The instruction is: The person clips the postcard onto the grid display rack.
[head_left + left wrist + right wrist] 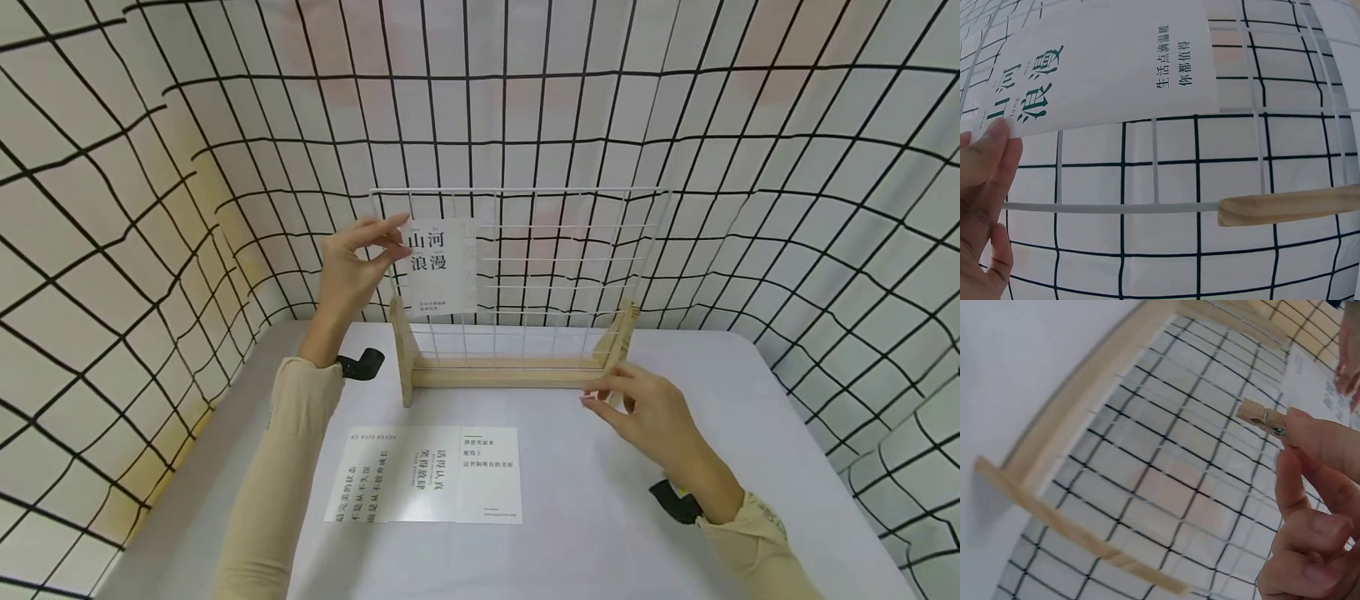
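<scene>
My left hand (354,265) pinches the left edge of a white card (450,287) with dark printed characters. The card stands upright at the upper left of a white wire grid (525,191), which is set in a wooden stand (502,377). In the left wrist view, thumb and finger hold the card's corner. Near the stand's right foot is my right hand (651,415). A small wooden clothespin (1260,417) with a metal spring sits between its thumb and fingertip, as the right wrist view shows. In the head view the clothespin is hardly visible.
Several printed cards (489,492) lie overlapping in a row on the white tabletop (570,550), in front of the stand. Black-lined white checked cloth (750,171) hangs behind and at both sides. Each wrist wears a black strap.
</scene>
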Demonstrator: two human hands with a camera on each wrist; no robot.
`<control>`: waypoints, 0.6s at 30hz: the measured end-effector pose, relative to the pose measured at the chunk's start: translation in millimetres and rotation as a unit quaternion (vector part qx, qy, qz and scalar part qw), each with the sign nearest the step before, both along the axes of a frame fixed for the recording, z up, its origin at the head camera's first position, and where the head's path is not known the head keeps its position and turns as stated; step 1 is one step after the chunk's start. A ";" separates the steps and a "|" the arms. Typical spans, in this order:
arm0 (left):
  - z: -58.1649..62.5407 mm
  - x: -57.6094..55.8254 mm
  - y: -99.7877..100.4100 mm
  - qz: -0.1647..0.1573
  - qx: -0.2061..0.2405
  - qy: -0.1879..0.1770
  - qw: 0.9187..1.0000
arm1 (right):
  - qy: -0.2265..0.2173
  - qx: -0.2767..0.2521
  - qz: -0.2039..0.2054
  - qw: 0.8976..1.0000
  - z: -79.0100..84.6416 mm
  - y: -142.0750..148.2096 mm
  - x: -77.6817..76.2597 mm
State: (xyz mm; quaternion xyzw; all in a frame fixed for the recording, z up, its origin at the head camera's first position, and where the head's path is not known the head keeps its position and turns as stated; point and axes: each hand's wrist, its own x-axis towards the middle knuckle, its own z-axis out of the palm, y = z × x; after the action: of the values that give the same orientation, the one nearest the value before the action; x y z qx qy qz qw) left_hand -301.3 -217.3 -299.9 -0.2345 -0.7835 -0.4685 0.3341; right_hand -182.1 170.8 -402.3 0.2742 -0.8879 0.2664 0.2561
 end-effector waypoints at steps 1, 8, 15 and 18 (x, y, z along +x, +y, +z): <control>-0.5 -0.8 0.2 -0.002 0.001 0.003 1.000 | 0.000 -0.009 0.009 1.000 6.5 -3.3 -5.3; -3.9 -5.5 0.1 0.004 0.011 0.030 0.999 | -0.036 -0.128 0.105 0.986 61.4 -38.3 -58.1; -4.1 -7.7 0.7 0.007 0.001 0.048 0.999 | -0.068 -0.199 0.131 0.969 105.6 -79.9 -102.3; -5.0 -8.6 -1.3 0.015 -0.007 0.056 0.998 | -0.070 -0.210 0.132 0.966 117.0 -98.0 -115.1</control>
State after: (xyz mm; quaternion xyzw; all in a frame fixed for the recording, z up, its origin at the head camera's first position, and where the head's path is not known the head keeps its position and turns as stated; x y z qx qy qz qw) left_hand -309.9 -218.6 -304.9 -0.2513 -0.7702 -0.4442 0.3825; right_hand -297.2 72.8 -285.3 0.3100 -0.7836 0.4968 0.2077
